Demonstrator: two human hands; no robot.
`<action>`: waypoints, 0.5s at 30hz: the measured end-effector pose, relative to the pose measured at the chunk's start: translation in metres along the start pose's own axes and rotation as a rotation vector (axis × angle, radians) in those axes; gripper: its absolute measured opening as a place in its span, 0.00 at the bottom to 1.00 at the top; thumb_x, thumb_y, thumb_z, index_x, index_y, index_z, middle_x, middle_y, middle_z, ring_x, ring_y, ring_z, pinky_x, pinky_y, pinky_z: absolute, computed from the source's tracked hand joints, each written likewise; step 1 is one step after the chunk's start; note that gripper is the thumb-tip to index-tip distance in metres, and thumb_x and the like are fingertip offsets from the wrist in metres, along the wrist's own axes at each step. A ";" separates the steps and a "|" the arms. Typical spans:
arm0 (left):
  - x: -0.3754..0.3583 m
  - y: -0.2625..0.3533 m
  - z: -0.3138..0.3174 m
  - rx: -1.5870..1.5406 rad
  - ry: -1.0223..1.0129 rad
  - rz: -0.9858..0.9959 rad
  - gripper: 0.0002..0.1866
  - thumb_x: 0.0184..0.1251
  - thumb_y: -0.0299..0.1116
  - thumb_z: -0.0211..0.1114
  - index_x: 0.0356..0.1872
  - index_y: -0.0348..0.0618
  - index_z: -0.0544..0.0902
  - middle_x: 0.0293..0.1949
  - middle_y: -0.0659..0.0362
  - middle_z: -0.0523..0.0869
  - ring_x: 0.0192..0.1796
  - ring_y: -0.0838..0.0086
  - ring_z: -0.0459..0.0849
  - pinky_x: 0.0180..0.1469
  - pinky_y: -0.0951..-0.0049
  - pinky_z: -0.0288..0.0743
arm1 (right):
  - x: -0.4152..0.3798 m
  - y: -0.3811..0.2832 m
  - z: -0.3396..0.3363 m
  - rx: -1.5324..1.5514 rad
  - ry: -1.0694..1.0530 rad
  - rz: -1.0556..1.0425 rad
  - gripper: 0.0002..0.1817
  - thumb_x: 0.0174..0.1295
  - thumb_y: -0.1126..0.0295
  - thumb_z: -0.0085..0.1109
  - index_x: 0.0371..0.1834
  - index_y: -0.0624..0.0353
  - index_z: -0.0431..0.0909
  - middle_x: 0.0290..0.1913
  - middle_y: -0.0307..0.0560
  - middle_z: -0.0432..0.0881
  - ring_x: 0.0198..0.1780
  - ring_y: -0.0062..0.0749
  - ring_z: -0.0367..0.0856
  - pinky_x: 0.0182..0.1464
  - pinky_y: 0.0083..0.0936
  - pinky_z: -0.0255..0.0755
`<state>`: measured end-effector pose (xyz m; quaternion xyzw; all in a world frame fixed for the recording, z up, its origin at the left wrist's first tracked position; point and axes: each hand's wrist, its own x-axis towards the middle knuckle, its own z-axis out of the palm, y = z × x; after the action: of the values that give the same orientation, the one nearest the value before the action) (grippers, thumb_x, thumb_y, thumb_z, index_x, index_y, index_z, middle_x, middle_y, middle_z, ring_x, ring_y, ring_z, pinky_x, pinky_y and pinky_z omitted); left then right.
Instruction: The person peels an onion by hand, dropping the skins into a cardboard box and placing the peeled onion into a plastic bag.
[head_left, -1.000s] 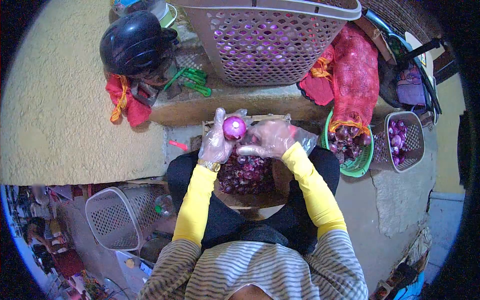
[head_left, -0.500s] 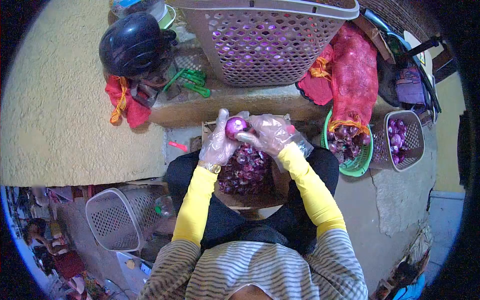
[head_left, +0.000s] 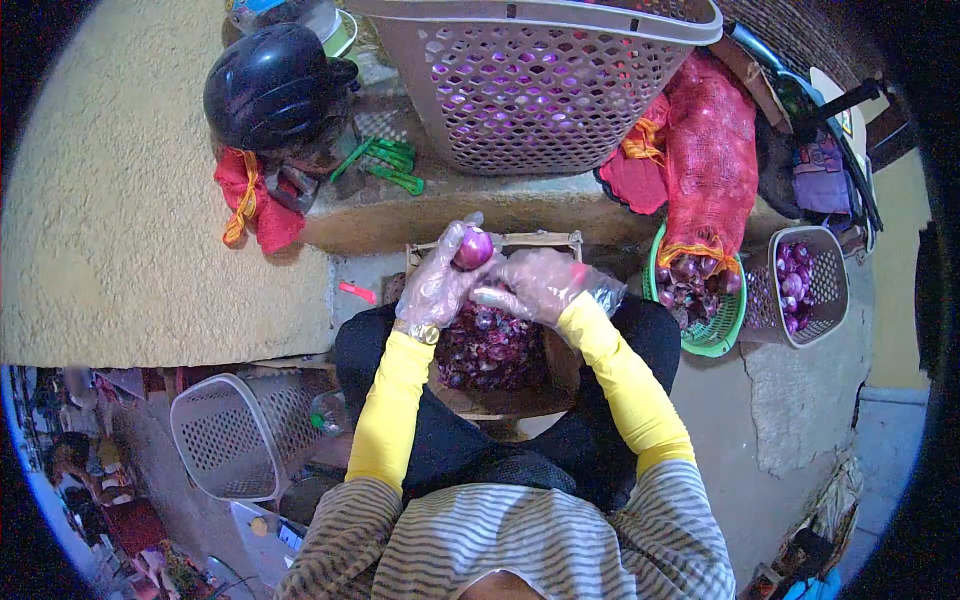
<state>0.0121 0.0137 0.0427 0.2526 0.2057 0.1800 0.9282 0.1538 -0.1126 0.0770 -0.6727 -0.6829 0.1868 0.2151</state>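
A peeled-looking purple onion (head_left: 473, 249) sits in my left hand (head_left: 437, 283), which wears a clear plastic glove and is closed round it. Close by on the right, my gloved right hand (head_left: 540, 284) has its fingers curled, with the thumb toward the left palm. A small pinkish-red spot shows at that hand, but what it grips is hidden. Both hands are above a cardboard box (head_left: 560, 390) between my knees. Loose purple onion skins (head_left: 490, 345) lie inside the box.
A large perforated basket (head_left: 540, 110) stands on the ledge ahead, beside a red mesh sack (head_left: 710, 150). To the right are a green basket (head_left: 712, 335) and a grey basket (head_left: 825, 300) holding onions. A black helmet (head_left: 270, 90) and a tipped basket (head_left: 225, 440) are at left.
My right hand has drawn slightly away from the onion and lower. The onion has shifted up a little in my left hand and shows more of its surface.
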 end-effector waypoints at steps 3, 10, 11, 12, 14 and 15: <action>0.003 -0.001 -0.007 -0.129 0.078 0.017 0.29 0.76 0.45 0.62 0.69 0.37 0.68 0.57 0.49 0.77 0.62 0.59 0.77 0.68 0.49 0.75 | 0.000 -0.007 0.005 -0.099 -0.091 -0.009 0.32 0.67 0.32 0.47 0.40 0.50 0.85 0.36 0.56 0.86 0.39 0.56 0.86 0.42 0.51 0.79; 0.012 -0.011 -0.038 0.519 0.101 0.286 0.31 0.77 0.52 0.58 0.68 0.37 0.66 0.64 0.47 0.73 0.64 0.52 0.76 0.69 0.37 0.71 | 0.003 0.003 0.024 -0.187 -0.142 -0.018 0.38 0.67 0.30 0.45 0.36 0.57 0.85 0.35 0.59 0.86 0.37 0.56 0.86 0.41 0.50 0.80; 0.011 -0.010 -0.039 0.518 0.102 0.287 0.31 0.77 0.52 0.58 0.68 0.37 0.66 0.64 0.47 0.73 0.64 0.52 0.76 0.69 0.37 0.71 | 0.003 0.004 0.027 -0.161 -0.131 0.044 0.38 0.67 0.30 0.44 0.36 0.58 0.85 0.34 0.59 0.86 0.37 0.56 0.86 0.42 0.50 0.80; 0.005 -0.003 -0.026 0.239 0.084 0.202 0.32 0.77 0.52 0.57 0.68 0.37 0.65 0.65 0.47 0.72 0.64 0.52 0.76 0.69 0.38 0.71 | 0.004 0.005 0.029 -0.161 -0.132 0.043 0.38 0.67 0.30 0.44 0.36 0.58 0.85 0.34 0.59 0.86 0.37 0.56 0.86 0.42 0.50 0.80; 0.001 0.002 -0.016 -0.039 0.066 0.118 0.32 0.78 0.53 0.56 0.68 0.37 0.65 0.66 0.47 0.71 0.64 0.53 0.76 0.69 0.38 0.71 | 0.004 0.006 0.031 -0.164 -0.095 0.097 0.38 0.67 0.30 0.44 0.35 0.57 0.86 0.34 0.57 0.86 0.37 0.56 0.87 0.41 0.49 0.80; 0.002 0.002 -0.015 -0.047 0.072 0.114 0.32 0.78 0.52 0.56 0.69 0.37 0.65 0.67 0.48 0.71 0.64 0.54 0.76 0.70 0.38 0.71 | 0.005 0.003 0.027 -0.164 -0.095 0.097 0.38 0.67 0.30 0.44 0.35 0.57 0.86 0.34 0.57 0.86 0.37 0.56 0.87 0.41 0.49 0.80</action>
<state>0.0066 0.0220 0.0311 0.2353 0.2199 0.2462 0.9142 0.1412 -0.1061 0.0530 -0.7108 -0.6719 0.1723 0.1171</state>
